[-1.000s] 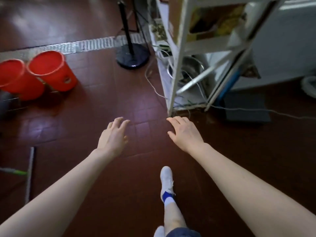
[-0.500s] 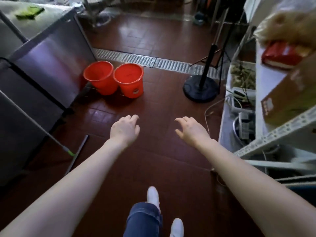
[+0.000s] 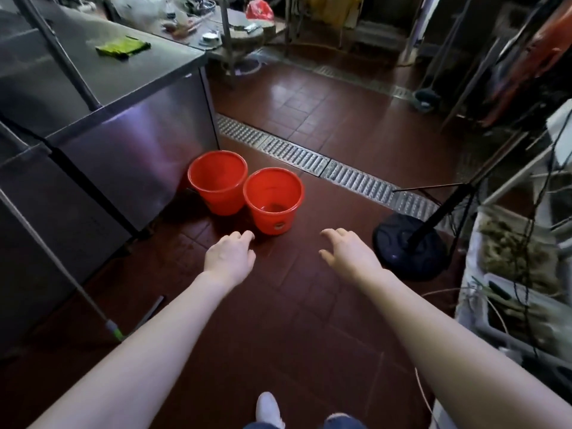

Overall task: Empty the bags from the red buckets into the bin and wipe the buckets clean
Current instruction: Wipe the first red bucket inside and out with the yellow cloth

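Observation:
Two red buckets stand side by side on the dark red tile floor next to a steel counter. The left bucket [image 3: 217, 182] is against the counter's corner; the right bucket [image 3: 273, 199] touches it and has a little liquid at its bottom. No bag shows in either. My left hand [image 3: 229, 256] reaches forward, empty, fingers loosely curled, just short of the right bucket's base. My right hand [image 3: 349, 251] is held out with fingers spread, empty, to the right of that bucket.
The steel counter [image 3: 123, 125] fills the left, with a green cloth [image 3: 122, 47] on top. A squeegee pole [image 3: 58, 261] leans along it. A floor drain grate [image 3: 312, 162] runs behind the buckets. A black stand base [image 3: 408, 250] and a cluttered white shelf [image 3: 510, 274] are at the right.
The view has swung left and forward, so the buckets moved from the left edge to the middle and came nearer. Both hands stay outstretched and empty.

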Motion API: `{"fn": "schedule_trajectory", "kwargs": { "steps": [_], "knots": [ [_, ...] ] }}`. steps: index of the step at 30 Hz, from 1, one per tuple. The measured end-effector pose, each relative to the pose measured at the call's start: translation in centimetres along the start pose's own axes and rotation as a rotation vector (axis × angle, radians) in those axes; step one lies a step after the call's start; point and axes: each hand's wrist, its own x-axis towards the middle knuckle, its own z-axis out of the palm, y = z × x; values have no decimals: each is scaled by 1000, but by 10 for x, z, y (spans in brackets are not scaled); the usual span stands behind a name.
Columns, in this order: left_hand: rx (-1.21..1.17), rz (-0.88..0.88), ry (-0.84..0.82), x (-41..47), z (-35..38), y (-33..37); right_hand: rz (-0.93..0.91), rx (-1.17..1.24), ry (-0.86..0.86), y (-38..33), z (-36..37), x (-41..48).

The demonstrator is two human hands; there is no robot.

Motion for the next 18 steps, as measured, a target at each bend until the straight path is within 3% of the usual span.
{"fn": "schedule_trajectory", "kwargs": {
  "steps": [18],
  "knots": [
    [-134,-302,-55,331,17,-31,1,-37,-252,91,-16,393]
  ]
}}
